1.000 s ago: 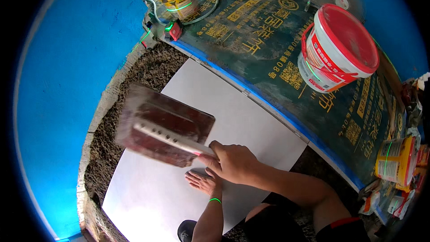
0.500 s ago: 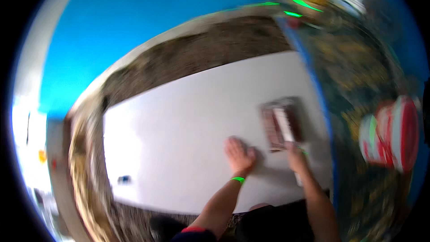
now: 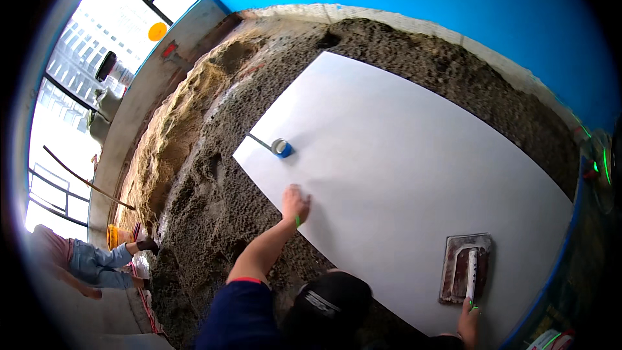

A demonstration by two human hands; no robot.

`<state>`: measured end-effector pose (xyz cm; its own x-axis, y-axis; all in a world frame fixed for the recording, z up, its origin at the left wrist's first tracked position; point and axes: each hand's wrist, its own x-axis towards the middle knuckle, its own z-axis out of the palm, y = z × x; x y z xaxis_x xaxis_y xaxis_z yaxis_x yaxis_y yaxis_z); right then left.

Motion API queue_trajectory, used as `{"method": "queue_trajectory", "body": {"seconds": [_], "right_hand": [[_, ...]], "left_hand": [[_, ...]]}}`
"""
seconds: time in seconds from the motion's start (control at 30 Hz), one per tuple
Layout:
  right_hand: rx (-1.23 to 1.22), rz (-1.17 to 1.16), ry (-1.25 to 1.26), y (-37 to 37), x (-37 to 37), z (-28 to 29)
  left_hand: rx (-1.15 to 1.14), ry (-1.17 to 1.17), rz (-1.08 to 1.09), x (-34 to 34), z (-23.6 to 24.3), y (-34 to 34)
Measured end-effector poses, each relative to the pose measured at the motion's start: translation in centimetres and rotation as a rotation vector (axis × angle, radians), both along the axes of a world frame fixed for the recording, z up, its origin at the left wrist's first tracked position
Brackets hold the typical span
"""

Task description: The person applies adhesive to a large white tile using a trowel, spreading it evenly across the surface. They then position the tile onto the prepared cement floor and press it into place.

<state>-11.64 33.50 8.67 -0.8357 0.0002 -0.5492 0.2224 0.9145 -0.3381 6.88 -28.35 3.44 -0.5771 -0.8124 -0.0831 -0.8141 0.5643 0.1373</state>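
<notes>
While in right hand (image 3: 468, 324), trowel (image 3: 472, 271) far from left hand (image 3: 296, 204).

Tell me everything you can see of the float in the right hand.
The float is a rectangular brownish-red plate with greyish smears, mostly along its edges. A pale, straight handle, marked with a row of dark spots, runs lengthwise over it. The right hand grips the handle's near end. The plate lies face down over the right part of the white slab; whether it presses on the slab or hovers just above cannot be told.
</notes>
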Motion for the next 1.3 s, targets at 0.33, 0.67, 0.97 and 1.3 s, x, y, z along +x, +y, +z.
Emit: {"method": "queue_trajectory", "body": {"seconds": [0.33, 0.67, 0.97, 1.3], "right_hand": [[-0.058, 0.418, -0.356, -20.4, -7.3, 4.3], [-0.294, 1.0, 0.108, -49.1, 1.6, 16.4], [-0.243, 0.715, 0.294, -47.8, -10.9, 0.0], [-0.327, 0.916, 0.039, -56.4, -0.2, 11.5]], "left_hand": [[-0.156, 0.232, 0.435, 5.1, -3.7, -11.2], [-0.174, 0.442, 0.464, 5.9, -3.1, -12.6], [-0.164, 0.571, 0.416, 5.1, -3.5, -12.8], [-0.168, 0.551, 0.431, 5.5, -3.9, -13.2]]}}
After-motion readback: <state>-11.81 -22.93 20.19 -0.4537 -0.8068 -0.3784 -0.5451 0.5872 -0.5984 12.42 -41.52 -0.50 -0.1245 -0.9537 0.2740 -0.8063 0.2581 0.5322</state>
